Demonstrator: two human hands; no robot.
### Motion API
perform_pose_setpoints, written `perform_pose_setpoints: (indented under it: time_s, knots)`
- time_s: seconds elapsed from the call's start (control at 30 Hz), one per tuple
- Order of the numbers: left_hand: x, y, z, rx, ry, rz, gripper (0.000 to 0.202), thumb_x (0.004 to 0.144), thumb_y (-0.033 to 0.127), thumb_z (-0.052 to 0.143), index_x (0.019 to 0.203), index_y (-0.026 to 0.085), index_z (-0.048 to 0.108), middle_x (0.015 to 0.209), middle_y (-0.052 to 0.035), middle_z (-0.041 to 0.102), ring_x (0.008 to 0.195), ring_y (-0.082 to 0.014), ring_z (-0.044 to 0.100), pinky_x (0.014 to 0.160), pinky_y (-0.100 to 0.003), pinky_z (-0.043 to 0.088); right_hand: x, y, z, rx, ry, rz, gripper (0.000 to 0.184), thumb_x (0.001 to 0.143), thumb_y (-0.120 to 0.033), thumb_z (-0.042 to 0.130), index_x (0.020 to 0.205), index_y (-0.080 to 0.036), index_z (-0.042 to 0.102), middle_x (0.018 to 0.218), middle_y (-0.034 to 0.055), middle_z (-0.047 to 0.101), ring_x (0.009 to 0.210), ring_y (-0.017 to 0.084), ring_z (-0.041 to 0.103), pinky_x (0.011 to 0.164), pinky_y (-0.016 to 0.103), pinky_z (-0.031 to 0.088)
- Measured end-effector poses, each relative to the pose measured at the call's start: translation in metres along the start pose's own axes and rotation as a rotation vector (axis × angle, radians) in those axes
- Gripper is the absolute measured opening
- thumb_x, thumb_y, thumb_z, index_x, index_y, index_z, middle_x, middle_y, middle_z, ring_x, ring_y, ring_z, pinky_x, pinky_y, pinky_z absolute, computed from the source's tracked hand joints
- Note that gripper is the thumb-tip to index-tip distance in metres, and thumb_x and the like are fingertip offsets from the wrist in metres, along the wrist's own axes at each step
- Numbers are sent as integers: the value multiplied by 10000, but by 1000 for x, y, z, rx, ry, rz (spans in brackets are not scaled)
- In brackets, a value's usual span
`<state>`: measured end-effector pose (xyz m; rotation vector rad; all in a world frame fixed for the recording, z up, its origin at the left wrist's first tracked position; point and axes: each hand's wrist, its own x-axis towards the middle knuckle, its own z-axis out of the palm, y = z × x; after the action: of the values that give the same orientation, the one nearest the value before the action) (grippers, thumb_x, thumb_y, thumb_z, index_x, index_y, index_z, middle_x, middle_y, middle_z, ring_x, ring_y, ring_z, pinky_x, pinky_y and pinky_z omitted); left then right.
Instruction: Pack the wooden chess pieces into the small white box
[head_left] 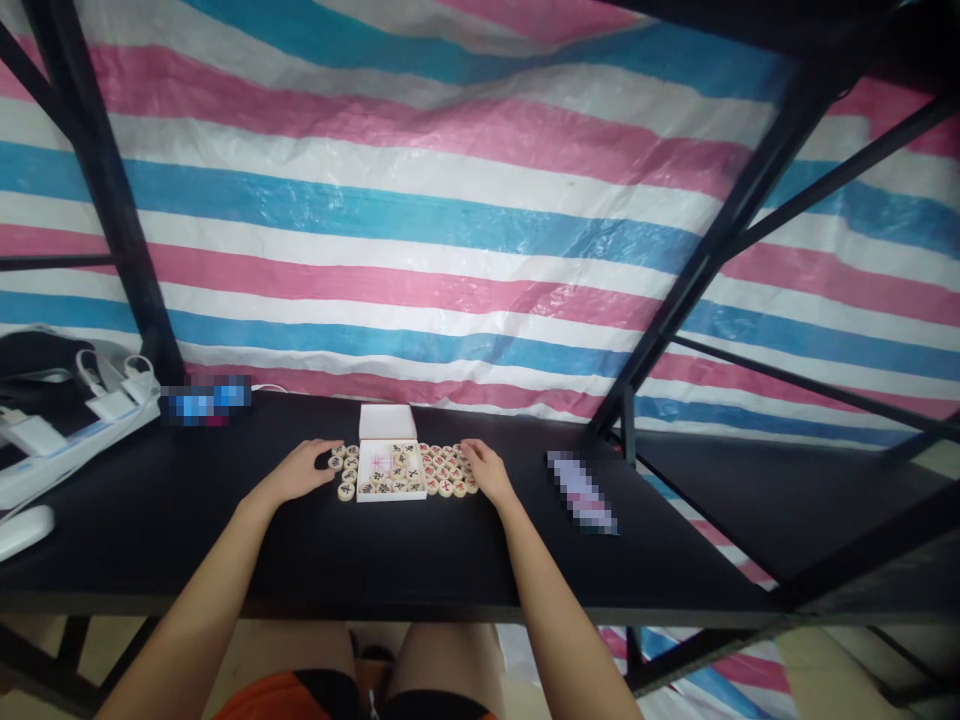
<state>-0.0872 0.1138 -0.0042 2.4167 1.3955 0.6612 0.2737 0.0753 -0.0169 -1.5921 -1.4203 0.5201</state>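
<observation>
A small white open box [391, 496] stands on the black table with its lid [387, 422] tipped back. Several round xiangqi pieces with black characters lie in its right half and along its front. More black-marked xiangqi pieces [346, 491] are lined up left of the box. On the right side sits a block of red-marked xiangqi pieces [445, 487]. My left hand [301, 470] rests beside the black-marked pieces, thumb and forefinger apart at their outer edge. Against the outer right side of the red-marked group, my right hand [489, 472] lies with fingers stretched out, covering some pieces.
A power strip [97, 430] with white plugs and cables runs along the left side. A blurred-out blue item [206, 402] lies at the back left, a blurred-out long phone-like item [581, 492] on the right. Black metal frame posts [690, 250] and striped sheeting [405, 220] enclose the table.
</observation>
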Motion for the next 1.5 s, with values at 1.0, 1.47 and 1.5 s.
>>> perform_pose_setpoints:
  time_s: [1.0,1.47,1.5]
  knots:
    - [32,92,11,308,-174,5,276,718,436,575,656,202,706,783,-107,697,858,-291,615,742,-344,417,4,5,2,-7,-6,-24,305,806,-410,453,927,-216,655,917,27,681,870,193,616,824,307,443]
    - [-7,51,-24,-412,100,-69,326,776,490,552,881,183,584,768,-20,678,737,-195,633,672,-273,477,3,4,2,7,-9,-19,300,804,-402,453,930,-214,651,933,26,679,891,189,615,837,305,441]
    - [-16,43,-26,-453,128,-104,330,753,505,575,837,186,579,750,-15,670,735,-194,630,684,-274,475,3,4,2,8,-7,-16,302,804,-404,454,928,-214,652,932,25,679,891,190,614,836,307,442]
